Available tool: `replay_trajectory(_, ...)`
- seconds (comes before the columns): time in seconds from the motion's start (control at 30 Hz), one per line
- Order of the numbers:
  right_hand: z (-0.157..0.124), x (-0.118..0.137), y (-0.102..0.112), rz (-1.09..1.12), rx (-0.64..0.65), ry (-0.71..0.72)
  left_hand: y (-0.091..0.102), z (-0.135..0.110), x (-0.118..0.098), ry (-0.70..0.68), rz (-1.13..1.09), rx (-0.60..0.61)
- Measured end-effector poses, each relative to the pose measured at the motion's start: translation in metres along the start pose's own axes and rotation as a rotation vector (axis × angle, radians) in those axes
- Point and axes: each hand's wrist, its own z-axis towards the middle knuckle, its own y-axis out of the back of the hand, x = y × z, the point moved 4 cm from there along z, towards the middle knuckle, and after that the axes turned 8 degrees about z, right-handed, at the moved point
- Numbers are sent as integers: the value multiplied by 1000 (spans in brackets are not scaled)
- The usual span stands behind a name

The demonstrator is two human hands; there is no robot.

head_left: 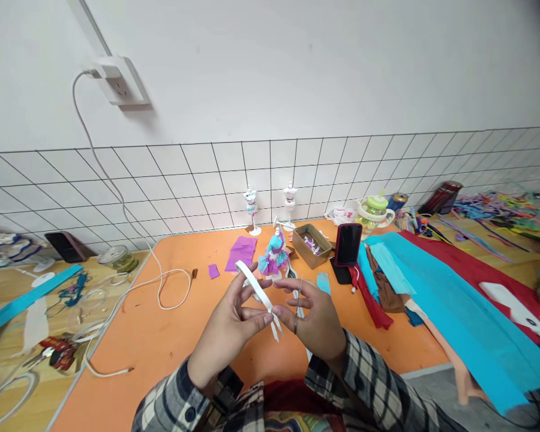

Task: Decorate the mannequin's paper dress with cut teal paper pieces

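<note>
A narrow white ribbon forms a loop over the fingers of my left hand, and its short loose ends hang below the pinch. The thumb of that hand presses on the ribbon where the ends meet. My right hand pinches the same spot from the other side. A thin silvery metal tool lies across its fingers; its exact kind is unclear. Just beyond my hands stands a small dress form in a blue and purple ruffled dress.
Two small white dress forms, one left and one right, stand by the wall. A brown box holds small pieces. Purple cloth lies left, a phone on a stand right. Blue cloth covers the right side; a white cable crosses the left.
</note>
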Motion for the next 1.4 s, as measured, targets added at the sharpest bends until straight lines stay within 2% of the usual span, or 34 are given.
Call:
replay_trajectory(0.1,-3,-11,-3,139,99,-174,1,0,-5,2,-6,-46)
replay_trajectory(0.17,-4,-13,-3,136,122,-207,2,0,-7,1,3,-72)
replay_trajectory(0.33,-2,2,9,-244,14,102,4,0,-6,14,68,-56)
replay_trajectory(0.4,0,2,11,-314,9,153,3,-1,-5,10,48,-11)
replay_trajectory(0.47,2,-3,15,-260,28,109,3,-2,-5,2,18,28)
replay_trajectory(0.6,-1,-9,29,78,83,-151,5,-3,-9,-23,31,-2)
replay_trajectory(0.63,-4,-6,30,187,138,-219,5,-3,-10,-29,42,-12)
replay_trajectory(0.67,-9,0,26,304,280,-283,5,-3,-10,-34,51,-13)
replay_trajectory(0.73,-26,16,12,492,686,-422,4,-2,-10,-40,62,2)
replay_trajectory(0.77,-34,22,6,542,813,-484,3,-2,-10,-42,68,11)
replay_trajectory(0.8,-40,26,1,544,889,-552,2,-2,-10,-42,78,21)
replay_trajectory(0.83,-43,27,-3,530,913,-606,0,-2,-10,-42,92,31)
replay_trajectory(0.97,-43,11,-14,456,879,-682,-5,-4,-11,-40,125,75)
replay_trajectory(1.07,-42,-2,-15,416,909,-691,-5,-6,-12,-46,119,80)
replay_trajectory(1.27,-44,-5,-13,347,937,-737,-8,-8,-13,-14,159,100)
replay_trajectory(1.4,-41,-7,-13,278,895,-660,-12,-10,-14,13,175,112)
